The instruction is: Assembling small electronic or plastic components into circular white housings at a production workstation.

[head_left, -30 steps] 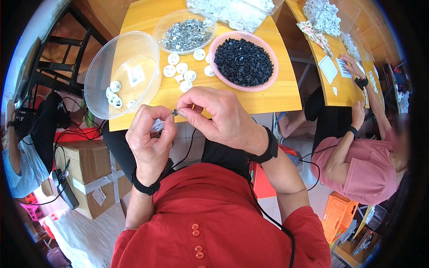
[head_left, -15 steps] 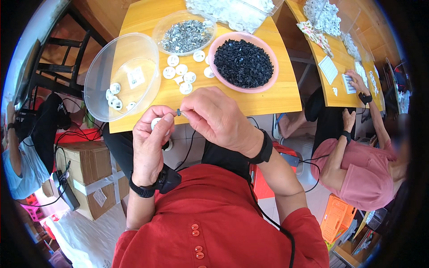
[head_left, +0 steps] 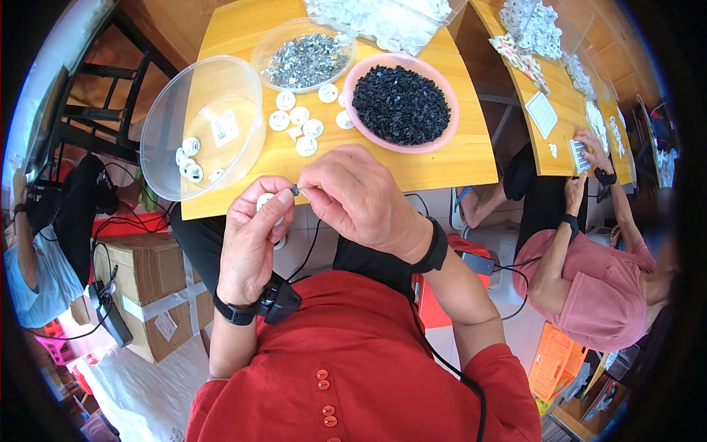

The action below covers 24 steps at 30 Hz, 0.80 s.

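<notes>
My left hand (head_left: 252, 228) is closed around a round white plastic part (head_left: 266, 200), which shows between thumb and fingers. Its fingertips also touch a small dark piece (head_left: 295, 189) held between the two hands. My right hand (head_left: 361, 197) pinches that dark piece from the other side, thumb against forefinger. Both hands are just off the table's near edge. Beyond them, several round white parts (head_left: 312, 127) lie loose on the table. A pink bowl (head_left: 454, 118) heaped with small black pieces (head_left: 400, 104) stands just past my right hand.
A clear tub (head_left: 254, 147) at the left holds a few white parts. Behind, a clear bowl (head_left: 259, 57) contains small metal pieces, beside a clear box (head_left: 434, 33) of white parts. At right, a person in pink (head_left: 589, 283) works at another wooden table (head_left: 541, 147).
My left hand has shifted slightly right, and the white part in it shows a little more. At right, the other person has moved a small gridded card nearer themselves.
</notes>
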{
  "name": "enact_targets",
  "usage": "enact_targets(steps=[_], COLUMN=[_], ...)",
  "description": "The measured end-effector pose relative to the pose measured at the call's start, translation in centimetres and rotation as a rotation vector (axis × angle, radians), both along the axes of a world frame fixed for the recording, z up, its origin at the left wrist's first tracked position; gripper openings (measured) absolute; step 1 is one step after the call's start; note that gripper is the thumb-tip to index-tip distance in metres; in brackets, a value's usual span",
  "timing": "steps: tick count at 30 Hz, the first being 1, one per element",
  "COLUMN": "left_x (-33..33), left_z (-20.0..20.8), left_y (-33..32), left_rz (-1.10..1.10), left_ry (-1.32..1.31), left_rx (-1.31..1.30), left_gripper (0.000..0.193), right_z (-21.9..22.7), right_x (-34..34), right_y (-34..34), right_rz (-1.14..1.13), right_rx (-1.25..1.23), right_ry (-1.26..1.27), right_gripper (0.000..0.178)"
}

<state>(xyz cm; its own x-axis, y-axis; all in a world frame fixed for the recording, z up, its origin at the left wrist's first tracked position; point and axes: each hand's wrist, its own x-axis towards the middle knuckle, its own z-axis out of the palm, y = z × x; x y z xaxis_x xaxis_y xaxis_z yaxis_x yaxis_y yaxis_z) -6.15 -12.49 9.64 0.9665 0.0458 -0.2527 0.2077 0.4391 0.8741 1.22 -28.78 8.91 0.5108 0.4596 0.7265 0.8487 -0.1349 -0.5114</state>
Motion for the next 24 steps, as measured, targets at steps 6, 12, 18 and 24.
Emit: enact_targets(steps=[6, 12, 18, 24], left_x=[0.0, -0.1, -0.1, 0.0], left_z=[0.3, -0.2, 0.1, -0.2], left_y=[-0.1, -0.2, -1.2, -0.2], left_rz=[0.008, 0.052, 0.158, -0.008], left_ry=[0.078, 0.04, 0.053, 0.029], left_rx=[-0.056, 0.035, 0.253, 0.161], left_gripper=[0.012, 0.012, 0.012, 0.013], right_z=[-0.2, -0.2, -0.3, 0.3], right_x=[-0.5, -1.1, -1.3, -0.4], right_y=[-0.4, -0.4, -0.3, -1.0], right_rz=[-0.137, -0.224, -0.227, -0.069], right_rx=[-0.054, -0.135, -0.19, -0.049], right_ry=[-0.113, -0.217, -0.213, 0.205], right_gripper=[0.013, 0.019, 0.019, 0.01])
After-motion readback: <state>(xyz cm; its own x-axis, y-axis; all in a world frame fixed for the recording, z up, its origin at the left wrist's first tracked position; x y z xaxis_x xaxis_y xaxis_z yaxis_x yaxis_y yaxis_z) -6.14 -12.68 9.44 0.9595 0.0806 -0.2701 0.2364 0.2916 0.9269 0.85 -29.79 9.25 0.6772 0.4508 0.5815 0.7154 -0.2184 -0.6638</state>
